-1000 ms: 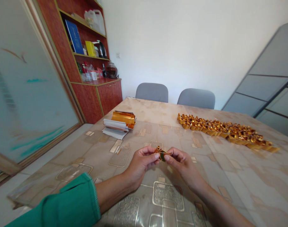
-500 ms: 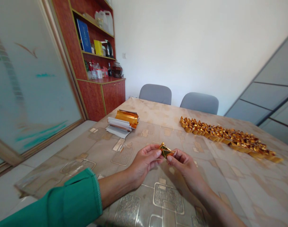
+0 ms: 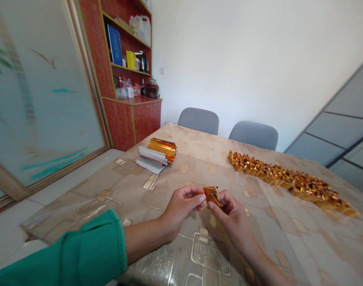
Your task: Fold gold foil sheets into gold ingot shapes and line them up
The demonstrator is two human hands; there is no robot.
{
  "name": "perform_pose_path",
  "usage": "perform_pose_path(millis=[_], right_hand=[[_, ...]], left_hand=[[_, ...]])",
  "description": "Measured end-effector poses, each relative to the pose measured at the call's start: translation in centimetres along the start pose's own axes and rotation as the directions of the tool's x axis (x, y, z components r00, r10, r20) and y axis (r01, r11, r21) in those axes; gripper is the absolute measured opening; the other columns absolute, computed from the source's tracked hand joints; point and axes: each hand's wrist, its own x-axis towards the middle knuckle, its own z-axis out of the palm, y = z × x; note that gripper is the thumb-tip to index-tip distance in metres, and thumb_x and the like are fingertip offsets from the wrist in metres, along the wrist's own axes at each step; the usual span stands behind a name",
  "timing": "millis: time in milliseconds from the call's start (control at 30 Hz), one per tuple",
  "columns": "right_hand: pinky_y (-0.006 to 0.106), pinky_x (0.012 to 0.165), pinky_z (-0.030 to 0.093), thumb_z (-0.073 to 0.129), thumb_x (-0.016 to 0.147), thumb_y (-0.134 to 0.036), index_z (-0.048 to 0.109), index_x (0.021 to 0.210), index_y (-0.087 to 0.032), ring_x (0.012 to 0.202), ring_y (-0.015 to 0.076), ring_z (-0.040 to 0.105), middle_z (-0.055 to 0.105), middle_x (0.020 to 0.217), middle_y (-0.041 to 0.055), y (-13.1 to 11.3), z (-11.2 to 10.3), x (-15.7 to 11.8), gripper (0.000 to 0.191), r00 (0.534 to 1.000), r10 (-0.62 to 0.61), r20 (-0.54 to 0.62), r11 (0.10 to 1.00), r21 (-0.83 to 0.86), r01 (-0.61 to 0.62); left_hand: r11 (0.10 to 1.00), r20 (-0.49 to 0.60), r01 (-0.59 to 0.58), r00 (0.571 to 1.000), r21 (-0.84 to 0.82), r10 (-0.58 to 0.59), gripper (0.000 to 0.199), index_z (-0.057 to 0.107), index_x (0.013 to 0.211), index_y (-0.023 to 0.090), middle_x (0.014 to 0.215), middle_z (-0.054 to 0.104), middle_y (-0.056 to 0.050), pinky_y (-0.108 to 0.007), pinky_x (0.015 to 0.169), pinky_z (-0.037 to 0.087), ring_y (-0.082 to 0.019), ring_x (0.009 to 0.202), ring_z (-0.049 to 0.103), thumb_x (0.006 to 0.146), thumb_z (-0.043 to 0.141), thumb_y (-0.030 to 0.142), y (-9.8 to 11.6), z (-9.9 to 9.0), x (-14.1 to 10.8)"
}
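A small folded piece of gold foil paper (image 3: 212, 194) is held up over the table, between my two hands. My left hand (image 3: 184, 206) pinches its left edge with thumb and fingertips. On the other side, my right hand (image 3: 229, 208) grips its lower right part between thumb and fingers. Beyond my left hand lies a curled stack of gold and white foil sheets (image 3: 160, 151). Several folded gold foil pieces (image 3: 282, 174) stand packed in long rows on the right of the table.
A patterned cloth covers the table (image 3: 196, 147). Two grey chairs (image 3: 198, 120) stand at its far side. A red-brown cabinet (image 3: 118, 119) with shelved items is at the back left, near a frosted glass door (image 3: 50, 99).
The foil piece has turned in my fingers and now shows a different side, with a flat top edge. The camera view has shifted slightly left.
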Motion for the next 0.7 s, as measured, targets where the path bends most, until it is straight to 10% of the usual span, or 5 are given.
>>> perform_pose_path(millis=[267,467,700], right_hand=[[0.029,0.061,0.041,0.076,0.076,-0.048,0.055,0.070,-0.022,0.065,0.0166,0.050,0.055,0.067,-0.0015,0.0,-0.1,-0.4,0.033,0.995,-0.006,0.097,0.998,0.055,0.001],[0.035,0.079,0.047,0.056,0.089,-0.063,0.069,0.093,-0.023,0.088,0.0217,0.059,0.066,0.092,0.0050,-1.6,-1.2,-0.6,0.042,0.933,0.118,0.339,0.814,0.506,-0.286],[0.026,0.069,0.047,0.080,0.077,-0.048,0.076,0.093,-0.020,0.074,0.0135,0.060,0.071,0.086,0.0030,-1.6,-1.4,-0.8,0.032,0.843,0.327,0.426,0.710,0.479,-0.517]], left_hand=[[0.990,0.070,0.127,0.990,-0.065,-0.122,0.037,0.063,0.077,0.014,0.069,0.064,0.002,-0.021,0.063,0.041,-0.007,0.060,0.054,0.059,0.090,0.032,0.0,-0.2,0.2],[0.945,0.220,0.304,0.937,-0.121,-0.273,0.037,0.064,0.079,0.015,0.062,0.055,0.006,-0.018,0.057,0.035,-0.005,0.055,0.046,0.060,0.091,0.030,1.0,-0.5,0.1],[0.953,0.280,0.303,0.916,-0.014,-0.287,0.034,0.066,0.081,0.014,0.068,0.057,0.003,-0.021,0.058,0.035,-0.008,0.060,0.051,0.065,0.088,0.035,0.7,-0.9,0.0]])
